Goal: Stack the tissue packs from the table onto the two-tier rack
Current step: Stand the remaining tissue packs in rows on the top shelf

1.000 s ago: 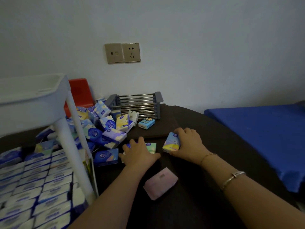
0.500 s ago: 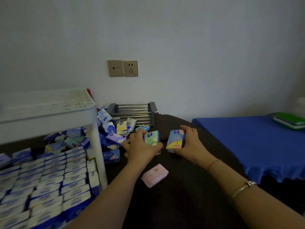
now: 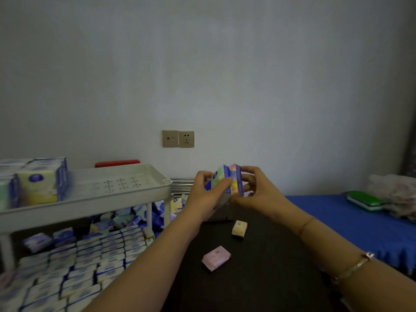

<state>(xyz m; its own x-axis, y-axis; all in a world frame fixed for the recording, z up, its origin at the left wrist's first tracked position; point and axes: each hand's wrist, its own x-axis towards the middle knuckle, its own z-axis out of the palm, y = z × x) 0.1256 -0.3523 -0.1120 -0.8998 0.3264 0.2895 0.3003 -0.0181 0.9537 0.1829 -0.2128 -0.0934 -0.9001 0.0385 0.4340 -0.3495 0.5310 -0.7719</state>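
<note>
Both hands are raised above the dark table, each holding a tissue pack, and the two packs are pressed side by side. My left hand grips a green and blue pack. My right hand grips a pink, yellow and purple pack. The white two-tier rack stands to the left. Its upper tier holds a stack of packs at the far left. The lower tier is filled with rows of packs. A loose heap of packs lies behind the rack's legs.
A pink pack and a pale yellow pack lie on the table below my hands. A metal rack leans by the wall under a wall socket. A blue-covered surface with a green item lies to the right.
Both hands lifted their packs off the table and brought them together at the height of the rack's upper tier. The view tilted up, so the upper tier's stacked packs show.
</note>
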